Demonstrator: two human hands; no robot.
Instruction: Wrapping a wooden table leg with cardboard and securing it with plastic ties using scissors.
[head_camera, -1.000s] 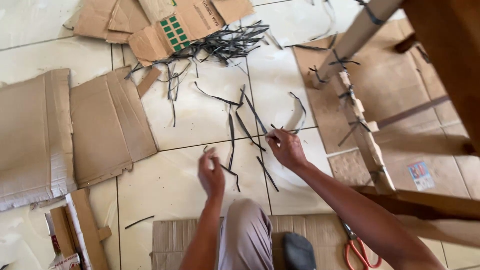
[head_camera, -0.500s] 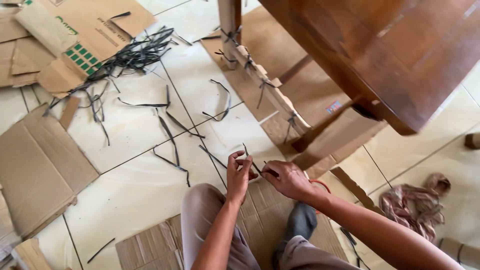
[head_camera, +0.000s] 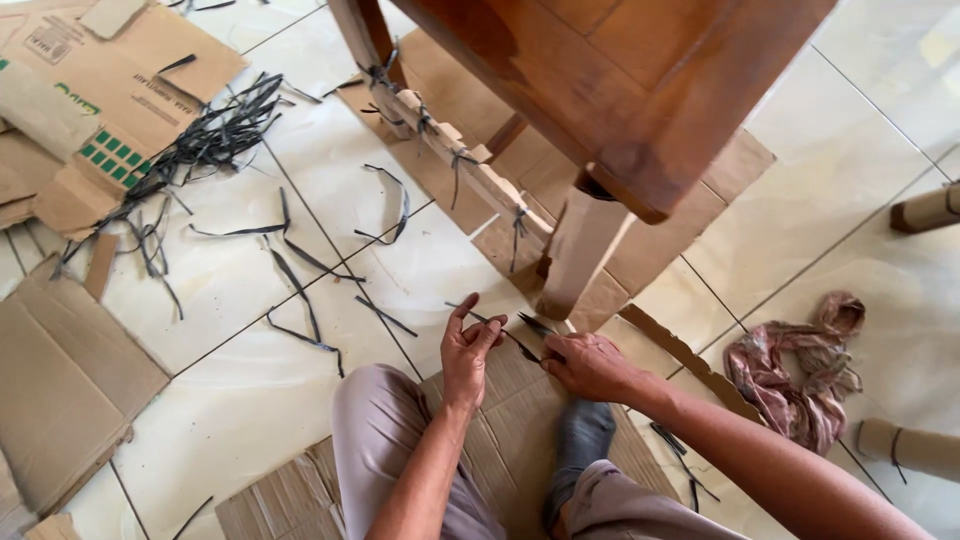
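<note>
My left hand (head_camera: 467, 350) and my right hand (head_camera: 590, 366) are close together over a sheet of cardboard (head_camera: 505, 420) on the floor, just in front of my knees. Between them they hold a thin black strap (head_camera: 510, 335); the left fingers pinch one end, the right fingers the other. A wooden table leg (head_camera: 578, 250) stands just beyond the hands. A rail wrapped in cardboard and tied with black straps (head_camera: 455, 160) runs up and left from it.
Several loose black straps (head_camera: 300, 270) lie on the white tiles, with a pile (head_camera: 205, 135) by flattened cardboard boxes (head_camera: 90, 90) at upper left. More cardboard (head_camera: 60, 370) lies left. A pinkish rag (head_camera: 795, 370) and cardboard-wrapped legs (head_camera: 925, 210) are at right. The wooden table (head_camera: 620, 70) overhangs.
The view has swung right, away from the boxes toward the table. My right hand picked a strap off the tiles and both hands came together on it near my knees.
</note>
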